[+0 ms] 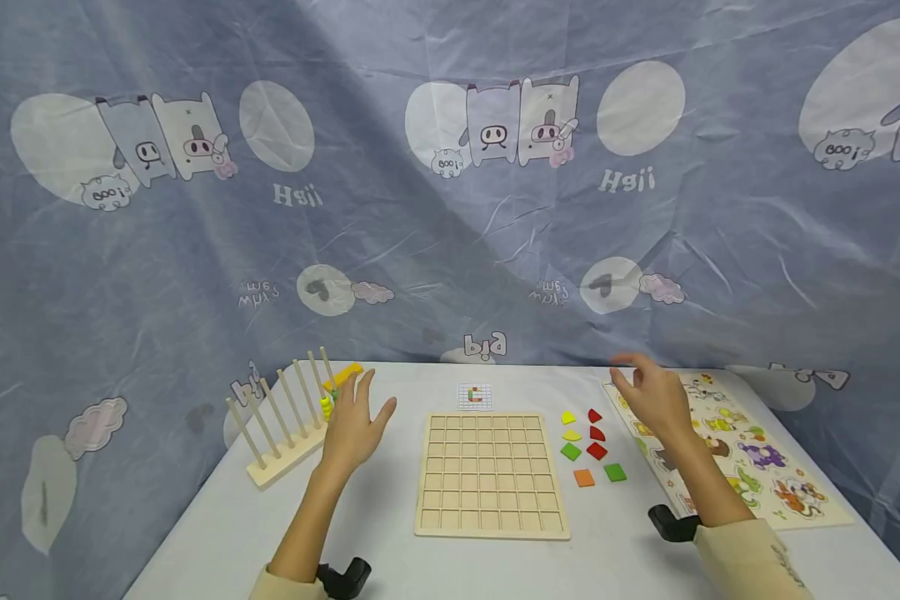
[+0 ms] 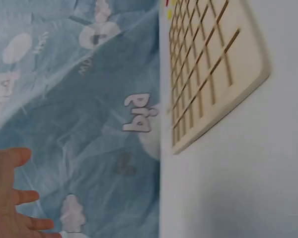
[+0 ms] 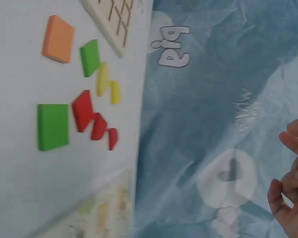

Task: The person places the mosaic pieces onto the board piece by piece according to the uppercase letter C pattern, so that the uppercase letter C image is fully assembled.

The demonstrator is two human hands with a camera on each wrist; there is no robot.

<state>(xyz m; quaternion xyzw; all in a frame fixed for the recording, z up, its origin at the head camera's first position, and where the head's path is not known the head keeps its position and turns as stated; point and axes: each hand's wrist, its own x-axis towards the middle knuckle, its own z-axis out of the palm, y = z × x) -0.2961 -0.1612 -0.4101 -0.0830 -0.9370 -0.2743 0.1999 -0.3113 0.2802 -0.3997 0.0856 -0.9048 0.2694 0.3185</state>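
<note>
My left hand [image 1: 352, 429] is raised above the table's left side with fingers spread, holding nothing. It is nearest to a wooden rack with upright pegs [image 1: 292, 454], partly covering the yellow pieces behind. My right hand [image 1: 656, 402] hovers near an animal picture puzzle board [image 1: 750, 467]. Its fingers are loosely bent and nothing is between them. Between the hands lies a wooden grid board [image 1: 492, 475]. To its right are red pieces [image 1: 597, 451], yellow pieces [image 1: 572, 435], green squares [image 1: 615, 472] and an orange square [image 1: 584, 478].
A small pattern card [image 1: 475, 397] with a printed grid lies behind the grid board. The white table [image 1: 390, 542] ends at a grey-blue patterned cloth [image 1: 450, 250] hanging at the back. Black wrist mounts [image 1: 345, 577] are strapped at both wrists.
</note>
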